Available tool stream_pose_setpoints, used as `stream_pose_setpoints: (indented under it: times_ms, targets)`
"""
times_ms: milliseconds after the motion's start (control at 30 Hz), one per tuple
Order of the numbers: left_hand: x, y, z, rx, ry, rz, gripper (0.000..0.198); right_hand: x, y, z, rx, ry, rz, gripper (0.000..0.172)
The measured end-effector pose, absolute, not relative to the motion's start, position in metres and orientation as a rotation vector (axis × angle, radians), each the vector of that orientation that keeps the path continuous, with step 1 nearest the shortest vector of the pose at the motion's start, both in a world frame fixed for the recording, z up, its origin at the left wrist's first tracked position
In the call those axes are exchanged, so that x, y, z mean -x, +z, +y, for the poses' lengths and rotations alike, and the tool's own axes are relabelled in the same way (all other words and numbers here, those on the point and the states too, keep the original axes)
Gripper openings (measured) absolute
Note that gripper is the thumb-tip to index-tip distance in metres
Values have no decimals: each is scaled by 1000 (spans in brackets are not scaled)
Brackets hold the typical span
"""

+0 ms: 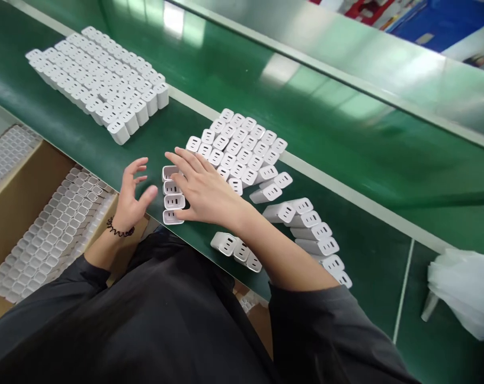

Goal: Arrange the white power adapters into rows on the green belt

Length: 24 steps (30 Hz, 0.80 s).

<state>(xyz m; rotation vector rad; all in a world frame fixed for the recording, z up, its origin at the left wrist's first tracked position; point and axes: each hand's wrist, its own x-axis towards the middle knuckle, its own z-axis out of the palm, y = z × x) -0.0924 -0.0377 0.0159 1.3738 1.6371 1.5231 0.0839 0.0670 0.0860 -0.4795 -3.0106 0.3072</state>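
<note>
On the green work surface, a short row of several white charger housings (174, 201) stands with open hollow ends up and port slots inside. My right hand (206, 186) reaches over this row from the right, fingers spread; its thumb and a finger appear to touch the housings. To the left of the row, my left hand (134, 197) hovers open with fingers apart and nothing in it. Behind my right hand, a group of white housings (242, 144) stands close together, port faces up. My right palm and fingers partly hide its near-left edge.
A larger block of white housings (98, 80) stands at the far left. More housings (314, 229) lean in a loose curve on the right, with several others (236, 250) near the front edge. A cardboard box (26, 176) holds housings below left. A white plastic bag (461, 288) lies at right.
</note>
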Motion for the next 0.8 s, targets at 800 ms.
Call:
stream_pose_setpoints:
  times_ms: [800]
  targets:
    - [149, 28, -83, -1942, 1026, 2147, 72, -83, 98, 87, 282, 293, -2900, 47]
